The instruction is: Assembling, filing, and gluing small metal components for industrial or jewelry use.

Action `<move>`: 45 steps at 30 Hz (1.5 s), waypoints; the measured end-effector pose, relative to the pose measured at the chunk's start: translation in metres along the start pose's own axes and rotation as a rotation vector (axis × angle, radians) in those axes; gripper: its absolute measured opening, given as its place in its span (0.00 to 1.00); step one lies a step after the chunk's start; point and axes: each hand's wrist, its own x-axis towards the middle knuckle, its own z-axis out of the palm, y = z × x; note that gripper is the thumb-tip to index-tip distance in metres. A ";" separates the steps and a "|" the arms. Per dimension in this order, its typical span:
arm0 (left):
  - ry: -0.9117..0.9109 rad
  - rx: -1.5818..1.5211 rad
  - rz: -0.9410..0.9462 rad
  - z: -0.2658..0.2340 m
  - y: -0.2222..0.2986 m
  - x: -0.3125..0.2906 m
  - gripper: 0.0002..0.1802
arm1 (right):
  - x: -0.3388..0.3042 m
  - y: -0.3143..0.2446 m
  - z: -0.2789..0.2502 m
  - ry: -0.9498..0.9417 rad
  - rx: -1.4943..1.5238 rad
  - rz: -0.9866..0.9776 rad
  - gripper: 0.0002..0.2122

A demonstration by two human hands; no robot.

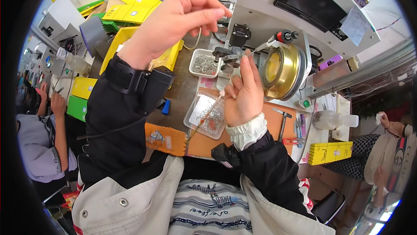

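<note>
My left hand (184,16) is raised over the back of the bench, thumb and fingertips drawn together; anything between them is too small to make out. My right hand (245,98) is beside the small metal jaws (232,57) of a bench machine, one finger pointing up and the others curled. From its curled fingers a thin chain-like strand (203,120) runs down toward me, across a clear plastic tray (186,120) holding small metal pieces. Behind that is a white dish (203,75) of small metal rings. A shiny gold wheel (278,72) stands right of my right hand.
The machine's white housing (260,13) carries a dark screen (304,3). A yellow bin (113,57) is under my left forearm. Tweezers, a hammer (283,122) and a plastic bottle (334,121) lie right. An orange pouch (167,139) is near me. Other people sit at both sides.
</note>
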 end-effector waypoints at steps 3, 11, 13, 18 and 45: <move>-0.058 0.009 -0.004 0.007 -0.016 0.008 0.13 | 0.011 0.000 0.004 0.040 0.005 0.016 0.14; -0.256 -0.046 -0.017 0.006 -0.039 0.038 0.15 | 0.009 0.013 -0.011 0.115 0.130 0.060 0.09; -0.432 -0.033 -0.009 0.009 -0.043 0.046 0.16 | 0.011 0.012 -0.011 0.125 0.158 0.077 0.09; -0.570 -0.065 -0.085 0.023 -0.058 0.057 0.17 | 0.038 0.009 -0.010 0.121 0.145 0.042 0.05; -0.160 0.581 0.551 0.056 -0.028 -0.014 0.07 | -0.006 -0.003 -0.016 0.059 0.091 0.201 0.05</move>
